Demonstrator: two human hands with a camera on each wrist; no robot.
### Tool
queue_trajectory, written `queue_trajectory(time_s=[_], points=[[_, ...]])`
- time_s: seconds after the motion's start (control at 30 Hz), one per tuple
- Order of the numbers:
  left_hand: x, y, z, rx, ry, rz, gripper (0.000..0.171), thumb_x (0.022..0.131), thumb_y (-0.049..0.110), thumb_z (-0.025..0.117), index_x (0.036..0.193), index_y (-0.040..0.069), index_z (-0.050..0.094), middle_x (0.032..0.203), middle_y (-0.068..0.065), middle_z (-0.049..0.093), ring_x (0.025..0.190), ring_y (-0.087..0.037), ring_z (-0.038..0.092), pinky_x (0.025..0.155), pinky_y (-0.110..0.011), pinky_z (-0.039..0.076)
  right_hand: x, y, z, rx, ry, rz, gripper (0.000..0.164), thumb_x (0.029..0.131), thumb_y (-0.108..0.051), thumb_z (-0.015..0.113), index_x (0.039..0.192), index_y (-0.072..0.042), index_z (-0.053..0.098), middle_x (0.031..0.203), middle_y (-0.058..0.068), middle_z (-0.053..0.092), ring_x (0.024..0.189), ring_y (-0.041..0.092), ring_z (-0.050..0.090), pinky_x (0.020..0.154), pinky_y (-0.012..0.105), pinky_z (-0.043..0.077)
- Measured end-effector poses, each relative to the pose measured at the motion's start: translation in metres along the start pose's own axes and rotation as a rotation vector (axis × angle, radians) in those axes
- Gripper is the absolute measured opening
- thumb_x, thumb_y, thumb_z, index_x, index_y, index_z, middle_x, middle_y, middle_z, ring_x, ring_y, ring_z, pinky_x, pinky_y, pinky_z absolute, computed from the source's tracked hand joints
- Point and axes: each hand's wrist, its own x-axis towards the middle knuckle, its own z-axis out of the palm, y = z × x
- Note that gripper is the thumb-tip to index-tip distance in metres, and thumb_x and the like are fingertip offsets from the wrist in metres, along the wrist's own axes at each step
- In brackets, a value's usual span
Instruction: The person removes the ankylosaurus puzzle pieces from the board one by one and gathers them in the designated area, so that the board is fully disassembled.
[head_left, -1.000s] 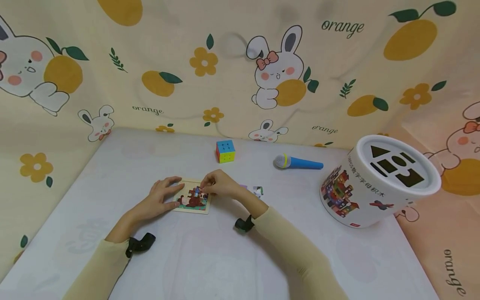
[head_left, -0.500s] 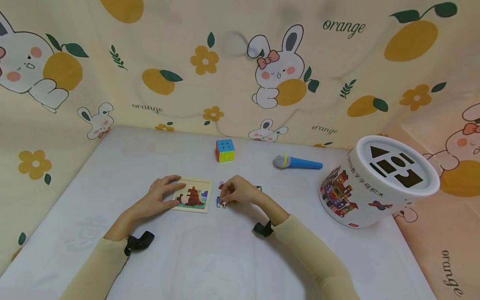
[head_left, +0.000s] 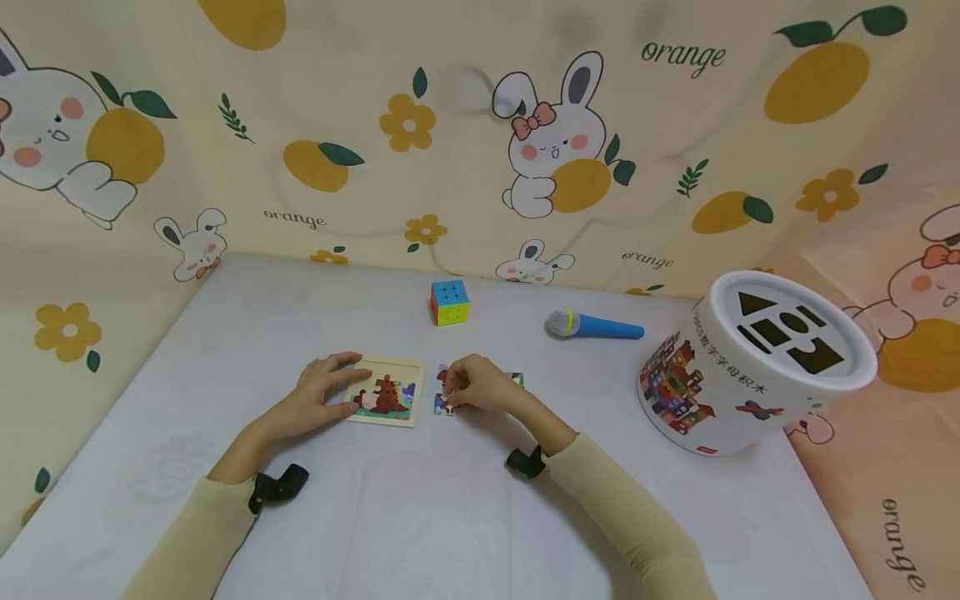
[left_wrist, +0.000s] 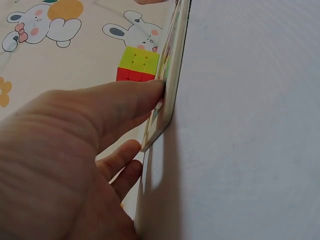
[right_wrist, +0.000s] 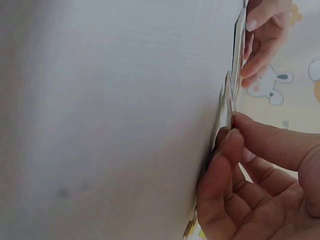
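Observation:
In the head view, a puzzle board (head_left: 411, 367) with a pale wooden frame lies on the table, its brown animal picture partly filled. My left hand (head_left: 318, 392) rests on its left side, thumb and fingers spread over the frame. The left wrist view shows the thumb pressing the board's edge (left_wrist: 170, 107). Right of the board, my right hand (head_left: 480, 385) pinches a puzzle piece (head_left: 441, 403) between thumb and forefinger. In the right wrist view this thin piece (right_wrist: 228, 100) stands edge-on, tilted. The fingers hide part of it, and whether another piece lies beneath I cannot tell.
A puzzle piece (head_left: 517, 379) shows behind the right hand. Farther back lie a colourful cube (head_left: 450, 302) and a blue toy microphone (head_left: 596, 323). A large white bucket (head_left: 750, 375) with shaped holes in its lid stands at the right. A patterned cloth hangs behind.
My right hand has moved right, off the board, and a blue-and-purple patch of the picture has come away with it. Over the last half second it stays nearly still. The left hand keeps its place.

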Motion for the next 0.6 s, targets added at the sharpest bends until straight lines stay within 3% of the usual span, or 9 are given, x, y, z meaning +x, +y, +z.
queue_trajectory(time_s=[0.4, 0.6], points=[[0.000, -0.004, 0.000, 0.015, -0.002, 0.002, 0.053, 0.088, 0.012, 0.074, 0.135, -0.004, 0.056, 0.150, -0.028, 0.034, 0.140, -0.049, 0.023, 0.109, -0.071, -0.001, 0.003, -0.009, 0.005, -0.152, 0.060, -0.031, 0.018, 0.083, -0.003, 0.080, 0.079, -0.007, 0.063, 0.071, -0.001, 0.055, 0.069, 0.012, 0.049, 0.061, 0.021, 0.041], [0.001, -0.009, 0.002, 0.070, 0.028, -0.022, 0.056, 0.085, 0.019, 0.078, 0.135, 0.000, 0.058, 0.150, -0.026, 0.037, 0.138, -0.049, 0.027, 0.108, -0.070, 0.008, 0.017, -0.026, 0.011, -0.088, 0.050, -0.122, 0.016, 0.082, -0.001, 0.079, 0.093, 0.001, 0.067, 0.075, 0.003, 0.058, 0.069, 0.013, 0.052, 0.060, 0.021, 0.043]])
